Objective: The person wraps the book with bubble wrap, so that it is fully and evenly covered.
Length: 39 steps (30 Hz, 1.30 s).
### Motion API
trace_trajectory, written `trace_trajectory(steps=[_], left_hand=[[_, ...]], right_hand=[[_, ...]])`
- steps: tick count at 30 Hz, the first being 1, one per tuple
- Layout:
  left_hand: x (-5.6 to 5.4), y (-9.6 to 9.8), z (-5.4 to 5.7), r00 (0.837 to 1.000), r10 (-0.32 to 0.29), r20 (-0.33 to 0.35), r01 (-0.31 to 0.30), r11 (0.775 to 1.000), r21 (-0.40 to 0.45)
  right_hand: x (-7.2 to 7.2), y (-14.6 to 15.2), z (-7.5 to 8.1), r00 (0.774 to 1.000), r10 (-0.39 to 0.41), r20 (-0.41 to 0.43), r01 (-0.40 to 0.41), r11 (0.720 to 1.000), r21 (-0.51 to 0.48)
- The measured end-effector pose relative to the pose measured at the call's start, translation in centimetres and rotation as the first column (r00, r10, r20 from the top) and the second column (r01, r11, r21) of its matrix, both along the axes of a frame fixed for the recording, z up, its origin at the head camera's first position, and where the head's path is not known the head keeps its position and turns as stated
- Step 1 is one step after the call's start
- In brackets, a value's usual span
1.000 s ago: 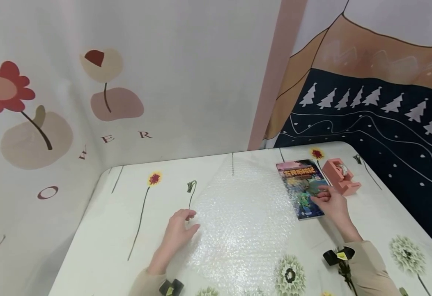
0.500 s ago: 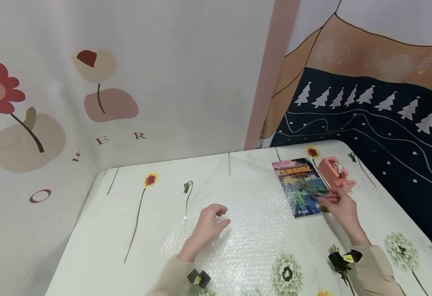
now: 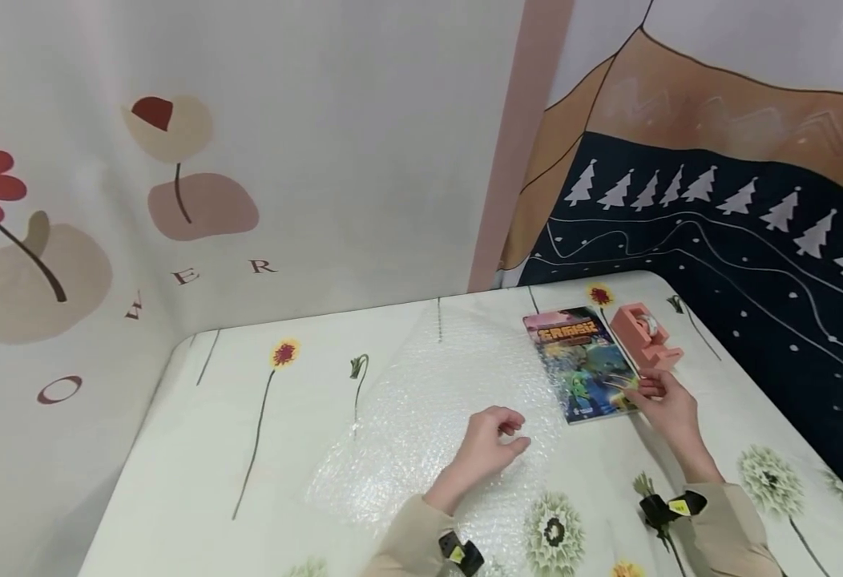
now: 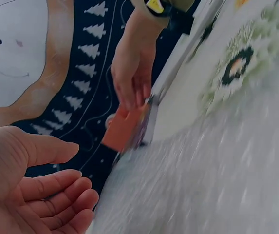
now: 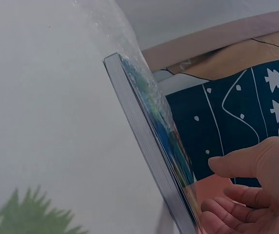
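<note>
A paperback book [image 3: 573, 369] with a colourful cartoon cover lies flat at the right side of the table, overlapping the edge of a clear bubble wrap sheet [image 3: 429, 377]. My right hand [image 3: 670, 409] is at the book's near right corner; the right wrist view has its fingertips beside the book's edge [image 5: 144, 141], thumb and fingers apart. Over the bubble wrap, left of the book, hovers my left hand [image 3: 490, 445]. Its fingers [image 4: 66, 195] are loosely bent and the thumb stands apart, with nothing between them.
A pink tape dispenser [image 3: 641, 336] with a roll of tape stands just right of the book, close to my right fingers. A white flower-print cloth [image 3: 198, 449] covers the table. Printed curtains [image 3: 364, 160] hang behind and along the right side.
My left hand has travelled right across the bubble wrap towards the book. My right hand has shifted slightly from over the cover to the book's right edge. The head view has turned a little right.
</note>
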<state>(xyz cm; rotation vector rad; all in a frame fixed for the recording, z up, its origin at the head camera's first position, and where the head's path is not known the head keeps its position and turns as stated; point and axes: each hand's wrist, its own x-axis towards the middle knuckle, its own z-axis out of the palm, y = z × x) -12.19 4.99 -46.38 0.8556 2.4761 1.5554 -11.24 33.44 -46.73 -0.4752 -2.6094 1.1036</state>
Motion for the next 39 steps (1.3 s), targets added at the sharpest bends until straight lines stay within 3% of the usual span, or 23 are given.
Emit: trace_trajectory(steps=[12,16,20,27,31,35,39], left_hand=[[1.5,5.9,-0.3,0.999,-0.011,0.03,0.011,1.0,0.023],[1.8,7.0,-0.4,0.993,0.037,0.109,-0.039,0.999,0.015],[1.7,7.7,-0.5,0.977,0.093,0.193,-0.091,0.996,-0.021],[1.8,8.4,-0.1,0.962,0.12,0.243,-0.116,0.993,-0.03],[2.2,9.0,0.4,0.925,0.14,0.353,-0.144,0.989,-0.017],[2.3,9.9,0.7,0.857,0.175,0.484,-0.218,0.975,0.033],[2.2,10.8,0.6,0.788,0.222,0.574,-0.341,0.934,0.107]], right_hand=[[-0.1,0.2,-0.8,1.0,-0.03,0.006,0.03,0.999,-0.019],[-0.2,0.4,-1.1,0.999,-0.048,-0.012,0.047,0.999,-0.022],[-0.4,0.6,-1.5,0.997,-0.074,-0.037,0.073,0.997,-0.016],[-0.3,0.5,-1.2,0.994,-0.094,0.05,0.094,0.996,-0.007],[-0.3,0.7,-1.4,0.994,-0.092,0.059,0.092,0.996,-0.001],[-0.3,0.8,-1.7,0.995,-0.09,0.05,0.09,0.996,0.002],[-0.5,0.7,-1.9,0.994,-0.101,0.043,0.1,0.995,0.018]])
